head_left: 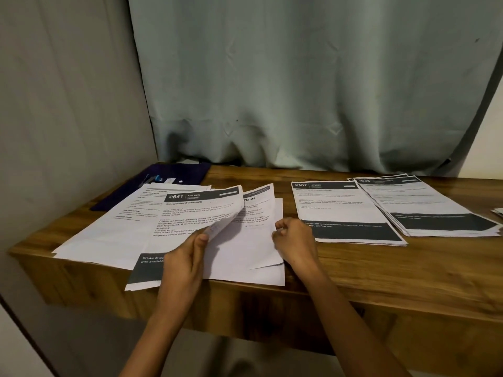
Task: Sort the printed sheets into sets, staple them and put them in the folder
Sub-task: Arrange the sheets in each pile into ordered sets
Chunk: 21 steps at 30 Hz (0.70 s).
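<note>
The purple folder (pixel 174 172) lies back left on the surface (pixel 381 268), half under sheets (pixel 130 213); small bits (pixel 160 179) on it are unclear. Fingers of the left hand (pixel 185 257) pinch a lifted sheet (pixel 201 210). The right hand (pixel 295 238) curls at the pile, its grip blurred.

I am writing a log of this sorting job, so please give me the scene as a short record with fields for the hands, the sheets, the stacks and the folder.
left hand: pinches the lifted right edge of the 2641 sheet
right hand: fingers curled at the right edge of the Plants sheet; blurred, hold unclear
stacks: 2437 stack and 3638 stack, flat on the desk, to the right
folder: purple, back left, partly covered by loose sheets
staples: cannot tell
</note>
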Each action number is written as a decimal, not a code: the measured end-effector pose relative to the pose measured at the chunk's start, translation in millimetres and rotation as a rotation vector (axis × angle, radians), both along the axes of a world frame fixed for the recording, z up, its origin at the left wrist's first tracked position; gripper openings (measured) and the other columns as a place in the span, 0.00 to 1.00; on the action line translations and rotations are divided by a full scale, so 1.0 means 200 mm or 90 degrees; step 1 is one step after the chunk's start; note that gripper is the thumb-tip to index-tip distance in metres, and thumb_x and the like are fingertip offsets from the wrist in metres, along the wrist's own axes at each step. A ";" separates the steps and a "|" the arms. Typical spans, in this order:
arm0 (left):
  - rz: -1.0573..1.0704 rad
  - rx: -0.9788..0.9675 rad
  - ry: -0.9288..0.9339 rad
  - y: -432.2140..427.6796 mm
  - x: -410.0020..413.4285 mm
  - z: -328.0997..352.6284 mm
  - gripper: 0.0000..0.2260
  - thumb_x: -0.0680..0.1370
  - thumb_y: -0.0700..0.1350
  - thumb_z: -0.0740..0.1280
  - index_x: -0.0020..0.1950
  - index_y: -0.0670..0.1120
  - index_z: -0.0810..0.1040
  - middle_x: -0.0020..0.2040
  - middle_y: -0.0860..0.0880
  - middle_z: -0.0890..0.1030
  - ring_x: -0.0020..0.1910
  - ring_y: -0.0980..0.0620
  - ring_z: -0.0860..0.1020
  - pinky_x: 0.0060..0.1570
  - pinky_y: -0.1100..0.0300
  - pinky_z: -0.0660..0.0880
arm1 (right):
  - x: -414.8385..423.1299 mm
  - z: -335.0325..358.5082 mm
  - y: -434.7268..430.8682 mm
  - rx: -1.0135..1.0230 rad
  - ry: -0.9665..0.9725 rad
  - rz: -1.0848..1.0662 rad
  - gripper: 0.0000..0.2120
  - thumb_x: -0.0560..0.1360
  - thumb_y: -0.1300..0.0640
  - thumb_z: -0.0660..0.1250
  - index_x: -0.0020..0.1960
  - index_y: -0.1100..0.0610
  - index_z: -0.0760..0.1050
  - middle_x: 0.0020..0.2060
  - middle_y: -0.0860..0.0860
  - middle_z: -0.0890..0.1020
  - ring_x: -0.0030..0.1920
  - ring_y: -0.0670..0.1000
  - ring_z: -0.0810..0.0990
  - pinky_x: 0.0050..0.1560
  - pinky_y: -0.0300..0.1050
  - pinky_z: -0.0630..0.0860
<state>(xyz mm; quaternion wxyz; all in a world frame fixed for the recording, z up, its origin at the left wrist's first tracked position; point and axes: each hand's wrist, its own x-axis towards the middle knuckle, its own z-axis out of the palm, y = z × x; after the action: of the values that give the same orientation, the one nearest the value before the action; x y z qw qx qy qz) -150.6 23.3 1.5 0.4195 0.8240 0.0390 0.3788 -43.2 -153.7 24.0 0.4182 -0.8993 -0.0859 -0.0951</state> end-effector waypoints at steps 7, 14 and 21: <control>0.056 -0.030 -0.020 -0.04 0.02 0.01 0.18 0.80 0.49 0.57 0.63 0.42 0.78 0.54 0.54 0.74 0.51 0.56 0.72 0.51 0.61 0.71 | 0.00 0.02 -0.02 0.089 0.053 0.033 0.11 0.78 0.61 0.64 0.59 0.62 0.77 0.57 0.53 0.80 0.46 0.45 0.75 0.26 0.23 0.65; -0.020 0.073 -0.042 -0.04 0.06 -0.03 0.13 0.82 0.52 0.57 0.59 0.52 0.78 0.47 0.59 0.77 0.48 0.72 0.74 0.42 0.73 0.72 | 0.00 0.00 -0.03 0.094 0.059 0.072 0.10 0.78 0.59 0.64 0.56 0.62 0.77 0.53 0.52 0.82 0.41 0.43 0.74 0.25 0.25 0.64; -0.075 0.160 -0.027 -0.09 0.08 -0.03 0.28 0.79 0.65 0.49 0.55 0.48 0.81 0.42 0.58 0.79 0.42 0.66 0.76 0.42 0.78 0.68 | -0.02 0.03 0.04 0.467 0.279 0.188 0.14 0.81 0.50 0.59 0.57 0.58 0.76 0.52 0.54 0.83 0.53 0.54 0.82 0.53 0.55 0.80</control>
<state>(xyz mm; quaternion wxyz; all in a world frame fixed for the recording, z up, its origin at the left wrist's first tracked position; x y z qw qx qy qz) -133.9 4.7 -3.7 0.3351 0.8628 -0.0664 0.3727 -47.0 -146.3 30.2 0.7266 -0.6687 -0.0829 0.1342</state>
